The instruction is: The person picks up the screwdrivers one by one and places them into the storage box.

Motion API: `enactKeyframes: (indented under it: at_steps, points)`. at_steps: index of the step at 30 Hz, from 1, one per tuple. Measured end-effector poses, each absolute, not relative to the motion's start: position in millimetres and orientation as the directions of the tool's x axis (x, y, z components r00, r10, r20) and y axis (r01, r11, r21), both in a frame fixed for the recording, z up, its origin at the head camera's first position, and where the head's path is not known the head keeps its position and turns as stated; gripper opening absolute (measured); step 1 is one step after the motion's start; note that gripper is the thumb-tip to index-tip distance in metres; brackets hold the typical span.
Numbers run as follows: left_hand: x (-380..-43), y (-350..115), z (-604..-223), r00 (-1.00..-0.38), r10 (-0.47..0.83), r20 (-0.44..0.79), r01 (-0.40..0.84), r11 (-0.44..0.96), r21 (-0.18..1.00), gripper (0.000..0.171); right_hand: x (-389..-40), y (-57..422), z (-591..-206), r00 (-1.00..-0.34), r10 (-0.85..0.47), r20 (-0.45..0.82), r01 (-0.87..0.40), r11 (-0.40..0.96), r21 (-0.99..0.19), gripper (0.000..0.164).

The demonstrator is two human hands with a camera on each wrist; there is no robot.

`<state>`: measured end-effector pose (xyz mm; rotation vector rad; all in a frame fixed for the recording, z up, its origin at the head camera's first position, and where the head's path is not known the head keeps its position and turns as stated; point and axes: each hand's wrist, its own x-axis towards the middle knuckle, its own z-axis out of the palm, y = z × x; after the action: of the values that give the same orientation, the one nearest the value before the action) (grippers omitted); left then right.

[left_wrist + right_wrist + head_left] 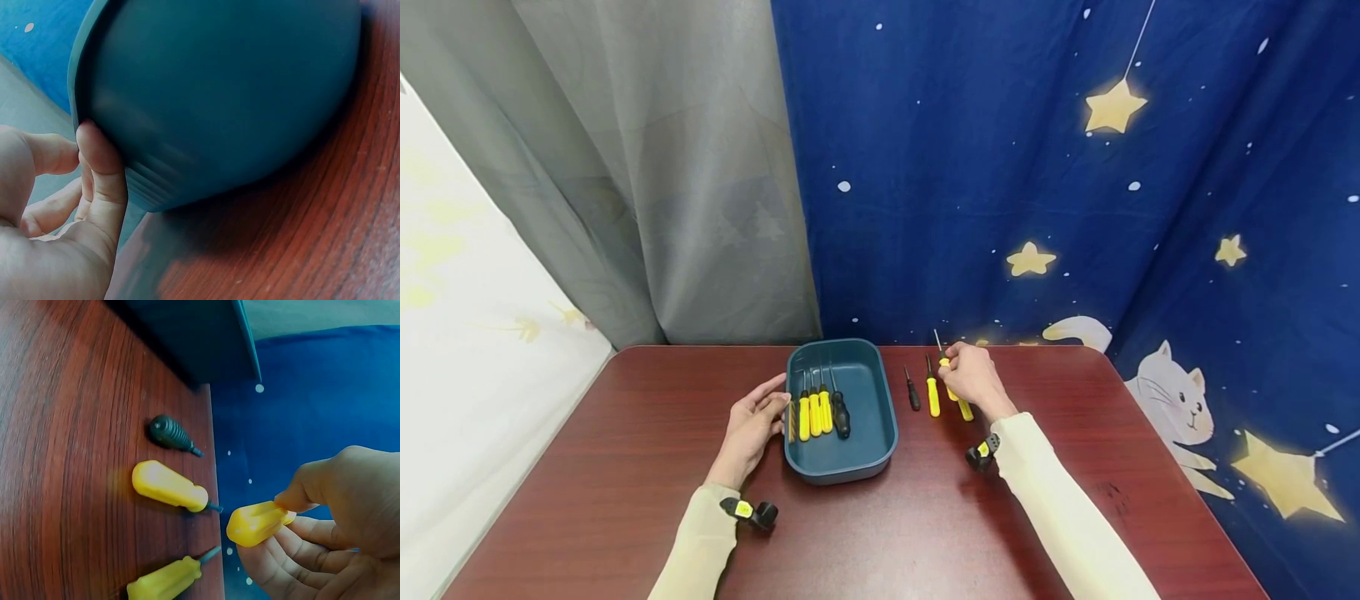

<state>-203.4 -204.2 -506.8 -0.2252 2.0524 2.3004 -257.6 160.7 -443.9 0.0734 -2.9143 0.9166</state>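
Note:
My left hand (748, 433) pinches the left rim of a blue-green plastic bin (867, 417), thumb and fingertips at the edge in the left wrist view. Inside, along the left, lie several yellow-handled screwdrivers (815, 415) and a black-handled screwdriver (841, 417). To the right of the bin, my right hand (973, 375) pinches a yellow-handled screwdriver (253, 525) between thumb and fingers, its shank pointing away in the head view. Beside this hand on the table lie a short black screwdriver (169, 431), a yellow screwdriver (165, 484) and another yellow screwdriver (165, 581).
The reddish-brown wooden table (880, 542) carries the bin near its back edge. Right behind it hang a grey curtain (715, 208) and a blue curtain (940, 167) with stars. A white cloth (475, 333) hangs at the left.

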Motion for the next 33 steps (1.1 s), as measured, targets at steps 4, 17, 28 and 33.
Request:
enactKeyframes:
  at_steps: [4,17,28,33]
  points:
    - [-203,-205,-508,-0.988,-0.059,-0.143,-0.136,-0.119,0.984,0.047,-258,154,-444,-0.994,-0.028,0.104,-0.083,0.819,-0.568,0.033]
    - [-206,-205,-508,-0.990,-0.057,-0.131,-0.126,-0.095,0.988,0.046,-258,137,-436,-0.997,-0.048,0.066,-0.077,0.807,-0.586,0.035]
    - [-207,-205,-507,-0.989,-0.056,-0.136,-0.129,-0.109,0.986,0.047,-257,122,-431,-0.995,-0.078,0.055,-0.095,0.789,-0.607,0.034]
    - [-206,-205,-508,-0.988,-0.059,-0.142,-0.134,-0.113,0.985,0.047,-255,113,-428,-0.994,-0.091,0.054,-0.105,0.780,-0.617,0.033]
